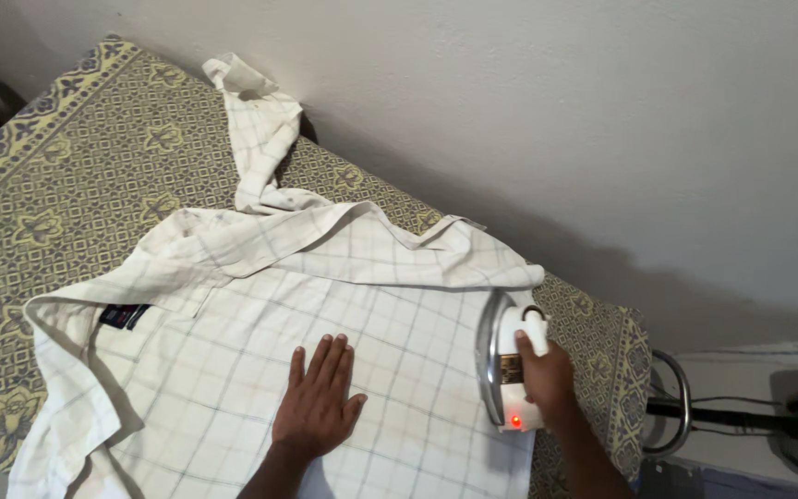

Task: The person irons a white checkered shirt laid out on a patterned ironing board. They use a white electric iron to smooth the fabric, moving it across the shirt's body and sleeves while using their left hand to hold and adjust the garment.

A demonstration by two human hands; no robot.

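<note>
On checked shirt [233, 370]: left hand [318, 407] flat, fingers spread, gripping nothing; at its 3 o'clock, right hand [547, 379] clenched round white iron [508, 370], long axis 12–6, nr shirt's edge.

A thin woven cotton shirt [344, 305], off-white with a faint grey check, lies matt and softly creased over a coarser printed cloth cover [76, 157] in dull yellow and grey. At the shirt's right edge stands an electric iron [508, 365]: its soleplate is smooth polished metal with a grey sheen, its body glossy white plastic with a small glowing red lamp. Behind the shirt, the wall [602, 111] is plain matt plaster, slightly uneven. Right of the iron, a curved tube [678, 407] shows a bright chrome-like metal finish.
</note>
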